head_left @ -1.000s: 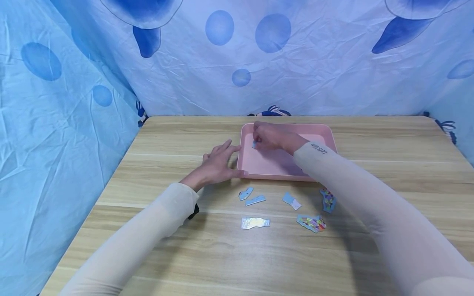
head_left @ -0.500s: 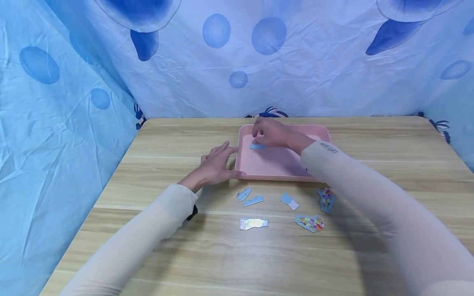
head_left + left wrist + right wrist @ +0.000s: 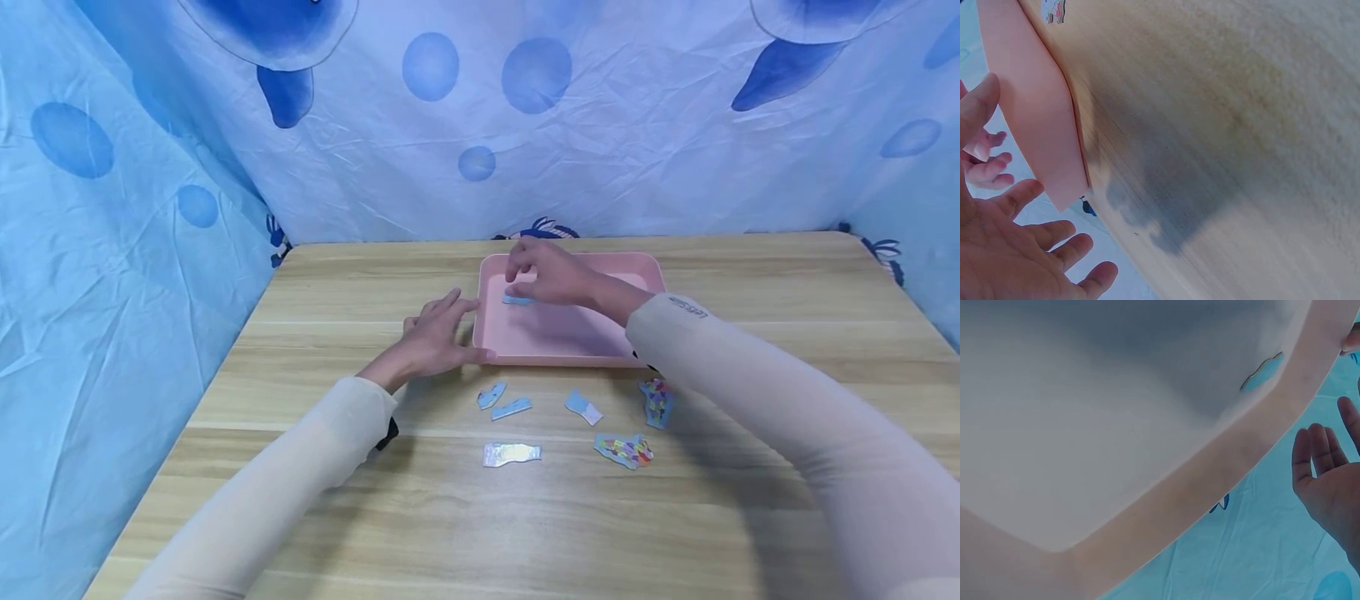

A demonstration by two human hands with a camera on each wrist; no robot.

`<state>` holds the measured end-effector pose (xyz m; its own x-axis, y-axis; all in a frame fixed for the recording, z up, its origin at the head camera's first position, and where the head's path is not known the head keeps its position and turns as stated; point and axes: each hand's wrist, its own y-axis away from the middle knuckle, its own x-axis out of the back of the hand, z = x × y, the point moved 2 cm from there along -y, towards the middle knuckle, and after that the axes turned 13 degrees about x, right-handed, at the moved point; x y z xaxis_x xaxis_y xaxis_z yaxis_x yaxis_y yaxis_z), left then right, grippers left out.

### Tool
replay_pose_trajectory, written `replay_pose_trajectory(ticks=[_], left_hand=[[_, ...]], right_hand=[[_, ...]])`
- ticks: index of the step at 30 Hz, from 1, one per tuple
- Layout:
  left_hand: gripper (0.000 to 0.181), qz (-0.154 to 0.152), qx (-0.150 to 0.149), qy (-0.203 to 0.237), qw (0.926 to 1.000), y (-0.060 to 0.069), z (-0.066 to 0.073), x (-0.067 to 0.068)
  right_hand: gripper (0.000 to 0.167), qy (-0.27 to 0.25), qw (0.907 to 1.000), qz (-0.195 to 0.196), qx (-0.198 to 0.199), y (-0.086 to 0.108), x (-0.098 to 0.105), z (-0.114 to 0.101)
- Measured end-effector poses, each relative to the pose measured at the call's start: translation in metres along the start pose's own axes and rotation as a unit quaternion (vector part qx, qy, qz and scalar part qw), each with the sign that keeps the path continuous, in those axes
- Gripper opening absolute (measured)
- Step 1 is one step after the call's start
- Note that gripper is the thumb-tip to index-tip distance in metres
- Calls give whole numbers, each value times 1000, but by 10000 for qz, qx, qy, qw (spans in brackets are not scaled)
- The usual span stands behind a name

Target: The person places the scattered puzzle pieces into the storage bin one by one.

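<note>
In the head view my left hand (image 3: pixel 435 340) is spread at the near left corner of a pink tray (image 3: pixel 600 360), its thumb and forefinger at the rim. The left wrist view shows its straight fingers beside the tray's wall (image 3: pixel 1041 94). Over the tray's left part hovers my right hand (image 3: pixel 551 273), fingers loosely bent, thumb and forefinger apart. Just beneath its thumb, a flat light-blue puzzle piece (image 3: pixel 517 300) lies on the tray floor. In the right wrist view that piece (image 3: pixel 1264 372) rests near the tray's wall, with no finger touching it there.
Several flat puzzle pieces lie on the wooden table before the tray: two narrow blue ones (image 3: pixel 512 408), a shiny one (image 3: pixel 512 454), a blue-and-white one (image 3: pixel 583 407) and colourful ones (image 3: pixel 626 451). A blue patterned cloth (image 3: pixel 480 200) hangs behind the table.
My right thumb and forefinger have parted, and the blue puzzle piece now lies free on the tray floor. The right forearm has shifted slightly right. My left hand stays at the rim.
</note>
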<state>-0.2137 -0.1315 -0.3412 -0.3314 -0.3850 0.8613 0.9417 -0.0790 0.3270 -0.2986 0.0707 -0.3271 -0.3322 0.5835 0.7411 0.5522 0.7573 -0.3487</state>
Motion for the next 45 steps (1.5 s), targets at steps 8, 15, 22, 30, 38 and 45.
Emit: replay_pose_trajectory(ticks=[8, 15, 22, 30, 38, 45], left_hand=[[88, -13, 9, -19, 10000, 0, -1, -1], [89, -15, 48, 33, 10000, 0, 0, -1], [88, 65, 31, 42, 10000, -2, 0, -1], [87, 79, -10, 95, 9999, -1, 0, -1], [87, 69, 23, 73, 9999, -1, 0, -2], [87, 64, 32, 44, 10000, -1, 0, -2]], right_hand=[[9, -221, 9988, 426, 30, 16, 8, -15], [10, -435, 9968, 664, -114, 31, 17, -27], [15, -436, 9959, 717, -339, 48, 22, -33], [15, -301, 9954, 826, -370, 68, 32, -33], [17, -101, 9941, 1004, -395, 88, 44, -35], [18, -72, 9938, 1069, -306, 103, 49, -39]])
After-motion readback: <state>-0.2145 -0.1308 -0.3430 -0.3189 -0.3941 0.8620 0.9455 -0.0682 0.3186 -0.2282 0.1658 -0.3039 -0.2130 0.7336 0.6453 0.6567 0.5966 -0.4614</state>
